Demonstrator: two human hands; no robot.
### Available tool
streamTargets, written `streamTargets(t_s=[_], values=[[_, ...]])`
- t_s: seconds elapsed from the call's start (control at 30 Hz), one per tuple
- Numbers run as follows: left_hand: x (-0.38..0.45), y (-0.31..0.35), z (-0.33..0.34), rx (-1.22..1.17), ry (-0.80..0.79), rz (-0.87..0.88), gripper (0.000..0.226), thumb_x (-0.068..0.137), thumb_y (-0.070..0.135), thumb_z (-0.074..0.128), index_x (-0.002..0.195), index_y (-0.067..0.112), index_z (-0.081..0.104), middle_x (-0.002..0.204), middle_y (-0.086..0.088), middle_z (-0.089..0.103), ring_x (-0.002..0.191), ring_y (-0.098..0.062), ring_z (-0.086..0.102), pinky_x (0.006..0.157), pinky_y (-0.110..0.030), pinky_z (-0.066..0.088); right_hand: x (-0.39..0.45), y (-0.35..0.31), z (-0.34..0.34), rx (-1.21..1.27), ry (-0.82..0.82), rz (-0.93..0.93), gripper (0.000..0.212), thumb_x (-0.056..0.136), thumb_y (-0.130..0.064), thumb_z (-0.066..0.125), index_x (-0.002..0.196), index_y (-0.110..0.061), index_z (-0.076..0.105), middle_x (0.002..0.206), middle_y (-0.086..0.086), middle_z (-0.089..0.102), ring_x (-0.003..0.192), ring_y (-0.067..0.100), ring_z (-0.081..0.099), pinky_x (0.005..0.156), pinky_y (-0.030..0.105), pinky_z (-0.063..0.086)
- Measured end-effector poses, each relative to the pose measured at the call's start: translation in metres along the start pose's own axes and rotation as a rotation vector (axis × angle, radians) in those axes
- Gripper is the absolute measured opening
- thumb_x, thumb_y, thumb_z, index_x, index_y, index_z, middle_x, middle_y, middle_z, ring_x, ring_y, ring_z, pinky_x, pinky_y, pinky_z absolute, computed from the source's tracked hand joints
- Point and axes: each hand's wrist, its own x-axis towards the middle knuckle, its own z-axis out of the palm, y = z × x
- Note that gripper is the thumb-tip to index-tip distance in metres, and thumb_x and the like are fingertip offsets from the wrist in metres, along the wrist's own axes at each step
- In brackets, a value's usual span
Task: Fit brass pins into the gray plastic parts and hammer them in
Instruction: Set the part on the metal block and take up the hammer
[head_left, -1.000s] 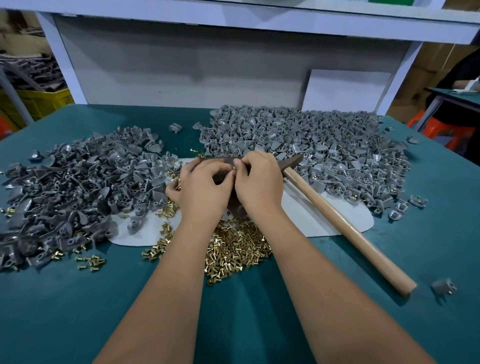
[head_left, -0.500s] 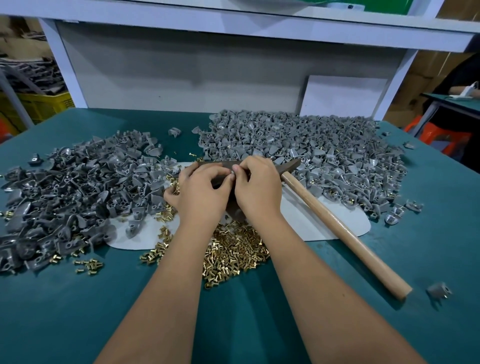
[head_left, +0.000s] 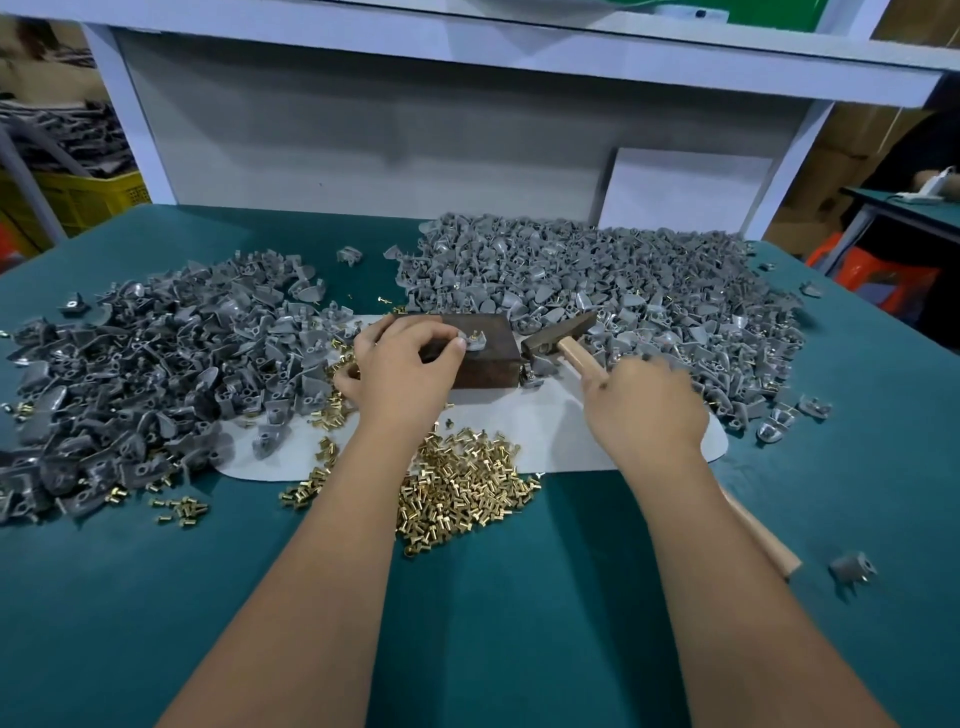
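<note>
A dark block stands on a white mat in the middle of the green table. On its top sits one gray plastic part with a brass pin standing in it, pinched by my left hand. The hammer's head lies against the block's right side. My right hand, blurred, curls over the wooden handle close to the head. A heap of loose brass pins lies in front of the block.
Large piles of gray parts lie to the left and behind to the right. One stray gray part sits near the handle's end. A white backboard and shelf frame close the far side of the table.
My right hand left the part on the block and moved right onto the hammer handle. My left hand stayed on the part, and the block is now uncovered.
</note>
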Motion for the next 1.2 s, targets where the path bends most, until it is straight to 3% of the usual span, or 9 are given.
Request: streamTargets(t_s=[0.1,0.2,0.3,0.4,0.53,0.67,0.83,1.0,1.2], values=[[0.0,0.0,0.0,0.007,0.002,0.003,0.007,0.091,0.046,0.06,0.086,0.043,0.064,0.109,0.032,0.051,0.134,-0.01,0.024,0.101,-0.044,0.014,-0.005,0.003,0.0,0.003,-0.099,-0.035,0.022,0.096,-0.026,0.051,0.103,-0.007,0.06,0.107,0.013,0.058,0.1,0.033,0.053,0.07,0.035,0.038],[-0.001,-0.001,0.001,0.014,0.014,0.008,0.007,0.09,0.047,0.061,0.085,0.044,0.064,0.109,0.032,0.052,0.133,-0.009,0.025,0.105,-0.049,0.015,-0.006,-0.002,-0.012,0.119,-0.078,-0.041,0.02,0.097,-0.029,0.052,0.087,-0.013,0.046,0.077,0.003,0.052,0.075,0.029,0.049,0.064,0.033,0.037],[0.0,-0.002,0.002,0.016,0.025,0.003,0.007,0.089,0.048,0.061,0.085,0.044,0.066,0.116,0.03,0.056,0.133,-0.009,0.025,0.108,-0.055,0.013,-0.005,-0.005,-0.028,0.192,-0.005,-0.088,0.018,0.097,-0.03,0.052,0.092,-0.015,0.042,0.066,-0.005,0.04,0.064,0.026,0.044,0.056,0.033,0.03],[0.001,-0.003,0.003,0.012,0.037,-0.004,0.008,0.088,0.049,0.062,0.082,0.046,0.065,0.111,0.032,0.056,0.133,-0.008,0.025,0.108,-0.056,0.013,-0.008,-0.008,-0.051,0.257,0.014,-0.177,0.013,0.097,-0.028,0.048,0.109,-0.027,0.053,0.079,-0.008,0.056,0.063,0.015,0.048,0.054,0.031,0.029],[0.002,-0.003,0.005,-0.016,0.058,-0.019,0.01,0.087,0.049,0.066,0.077,0.046,0.066,0.109,0.033,0.057,0.132,-0.005,0.026,0.107,-0.054,0.013,-0.017,-0.014,-0.069,0.247,0.06,-0.283,0.049,0.097,-0.029,0.049,0.139,-0.052,0.037,0.103,-0.005,0.067,0.076,0.021,0.052,0.061,0.03,0.037],[0.003,-0.003,0.008,-0.004,0.09,-0.029,0.011,0.085,0.049,0.068,0.075,0.045,0.067,0.111,0.031,0.061,0.132,-0.004,0.028,0.107,-0.053,0.014,-0.027,-0.025,-0.065,0.112,0.246,-0.391,0.056,0.097,-0.028,0.049,0.142,-0.052,0.028,0.084,-0.004,0.058,0.063,0.021,0.043,0.054,0.029,0.032],[0.002,-0.006,0.006,-0.015,0.054,-0.013,0.007,0.086,0.05,0.065,0.082,0.046,0.07,0.111,0.036,0.057,0.133,-0.003,0.026,0.106,-0.052,0.012,-0.027,-0.026,-0.054,-0.036,0.096,-0.388,0.06,0.099,-0.025,0.045,0.146,-0.051,0.017,0.088,-0.001,0.06,0.057,0.019,0.042,0.049,0.028,0.03],[0.003,-0.006,0.007,-0.015,0.077,-0.018,0.01,0.086,0.049,0.068,0.076,0.046,0.067,0.116,0.031,0.061,0.135,-0.005,0.028,0.108,-0.053,0.013,-0.027,-0.028,-0.064,0.072,0.316,-0.356,0.062,0.096,-0.024,0.051,0.145,-0.049,0.023,0.083,-0.003,0.056,0.059,0.024,0.052,0.046,0.026,0.032],[0.001,-0.005,0.006,-0.036,0.077,-0.004,0.013,0.085,0.048,0.067,0.072,0.049,0.065,0.118,0.033,0.06,0.134,-0.005,0.028,0.106,-0.052,0.013,-0.037,-0.027,-0.054,-0.089,0.214,-0.43,0.067,0.095,-0.019,0.049,0.146,-0.05,0.018,0.094,-0.001,0.06,0.061,0.023,0.043,0.048,0.028,0.025]])
